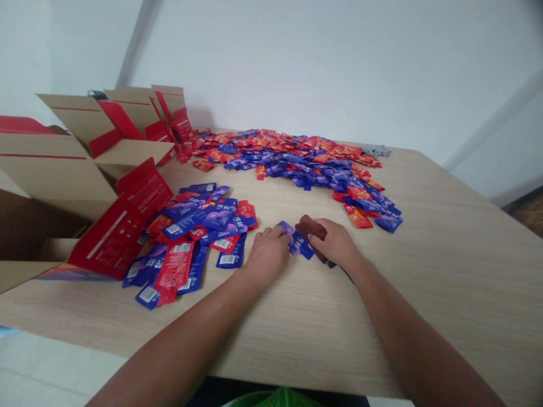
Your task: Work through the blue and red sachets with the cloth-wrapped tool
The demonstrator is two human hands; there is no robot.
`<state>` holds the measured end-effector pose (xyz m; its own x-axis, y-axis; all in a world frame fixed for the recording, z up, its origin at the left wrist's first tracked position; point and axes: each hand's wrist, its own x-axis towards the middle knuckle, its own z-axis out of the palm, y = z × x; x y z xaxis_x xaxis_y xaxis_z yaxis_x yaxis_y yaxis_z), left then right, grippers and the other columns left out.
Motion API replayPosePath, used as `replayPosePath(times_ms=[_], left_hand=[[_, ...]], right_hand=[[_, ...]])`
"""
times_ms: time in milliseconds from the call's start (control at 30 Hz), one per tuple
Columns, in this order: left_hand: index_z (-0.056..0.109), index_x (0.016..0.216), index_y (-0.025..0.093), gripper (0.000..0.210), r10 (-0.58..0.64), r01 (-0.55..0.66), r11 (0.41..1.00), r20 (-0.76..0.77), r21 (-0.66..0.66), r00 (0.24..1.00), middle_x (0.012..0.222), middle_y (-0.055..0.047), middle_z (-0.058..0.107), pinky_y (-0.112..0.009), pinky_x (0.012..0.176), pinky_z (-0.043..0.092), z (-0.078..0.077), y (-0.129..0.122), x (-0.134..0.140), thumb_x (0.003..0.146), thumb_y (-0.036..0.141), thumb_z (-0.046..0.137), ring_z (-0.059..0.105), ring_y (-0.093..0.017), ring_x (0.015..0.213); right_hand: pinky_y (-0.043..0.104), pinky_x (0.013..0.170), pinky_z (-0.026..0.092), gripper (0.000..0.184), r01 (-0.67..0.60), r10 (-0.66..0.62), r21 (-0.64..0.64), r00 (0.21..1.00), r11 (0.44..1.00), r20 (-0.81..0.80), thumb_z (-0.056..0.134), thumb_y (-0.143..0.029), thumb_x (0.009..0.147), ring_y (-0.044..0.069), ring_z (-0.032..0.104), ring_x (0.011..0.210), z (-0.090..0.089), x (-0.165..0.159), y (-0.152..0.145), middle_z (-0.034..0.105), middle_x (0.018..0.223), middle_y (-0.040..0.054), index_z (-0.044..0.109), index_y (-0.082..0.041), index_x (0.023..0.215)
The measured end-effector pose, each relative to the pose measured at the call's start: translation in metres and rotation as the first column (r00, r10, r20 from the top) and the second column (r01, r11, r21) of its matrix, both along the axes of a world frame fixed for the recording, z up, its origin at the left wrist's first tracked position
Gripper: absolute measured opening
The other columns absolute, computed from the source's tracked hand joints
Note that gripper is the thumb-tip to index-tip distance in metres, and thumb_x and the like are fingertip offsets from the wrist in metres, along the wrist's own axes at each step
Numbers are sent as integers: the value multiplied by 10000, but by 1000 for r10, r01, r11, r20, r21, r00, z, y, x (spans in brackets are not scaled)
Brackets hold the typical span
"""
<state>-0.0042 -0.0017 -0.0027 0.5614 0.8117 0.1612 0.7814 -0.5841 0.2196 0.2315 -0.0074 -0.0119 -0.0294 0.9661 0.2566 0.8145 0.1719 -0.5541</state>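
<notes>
On the table in front of me lies a blue-purple sachet (300, 245) with white lettering. My left hand (271, 249) has its curled fingers on the left end of it. In my right hand (336, 242) is a folded brown cloth (310, 228), gripped between thumb and fingers at the sachet's right end. A small dark piece shows under that hand; I cannot make out what it is. Left of my left hand, a loose heap of red and blue sachets (220, 217) spreads out, some with white barcode labels facing up.
Open cardboard boxes (55, 175) with red printed flaps stand along the left side. A long pile of red, orange and blue sachets (297, 161) curves across the back of the table (445, 254). A grey crumpled item (376, 150) lies at its right end, near the wall.
</notes>
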Motion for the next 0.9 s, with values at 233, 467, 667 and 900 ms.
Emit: replayPosePath(times_ms=[233, 467, 667, 900], left_hand=[[703, 1359, 232, 397, -78, 79, 997, 92, -1, 993, 1450, -116, 638, -500, 1149, 453, 1, -1, -3, 998, 392, 652, 578, -326, 1264], [775, 1250, 245, 290, -303, 316, 948, 184, -43, 935, 1340, -102, 688, -420, 1161, 483, -2, 2, 0, 996, 258, 636, 629, -276, 1267], [794, 1140, 230, 205, -333, 360, 930, 249, -73, 909, 1278, -102, 708, -402, 1123, 515, -6, -2, 5, 974, 233, 674, 641, -270, 1251], [798, 1194, 245, 250, -329, 360, 930, 273, -69, 904, 1327, -103, 702, -423, 1147, 513, -10, 0, 5, 970, 237, 687, 645, -270, 1271]], right_hand=[[351, 819, 553, 281, -98, 94, -26, 989, 995, -118, 708, -266, 855, 242, 722, 874, 4, -6, -6, 812, 991, 30, 771, -256, 1129], [350, 851, 555, 332, 8, 30, 170, 975, 985, -218, 680, -296, 875, 239, 728, 929, -2, -6, -5, 798, 1067, 41, 730, -230, 1196], [369, 912, 547, 367, -133, 138, 69, 987, 989, -79, 683, -287, 885, 254, 727, 1011, -2, -8, -5, 791, 1152, 61, 722, -226, 1244], [361, 871, 533, 331, -24, 24, 34, 999, 999, -24, 702, -313, 908, 261, 729, 996, -6, -6, 1, 795, 1124, 59, 712, -239, 1230]])
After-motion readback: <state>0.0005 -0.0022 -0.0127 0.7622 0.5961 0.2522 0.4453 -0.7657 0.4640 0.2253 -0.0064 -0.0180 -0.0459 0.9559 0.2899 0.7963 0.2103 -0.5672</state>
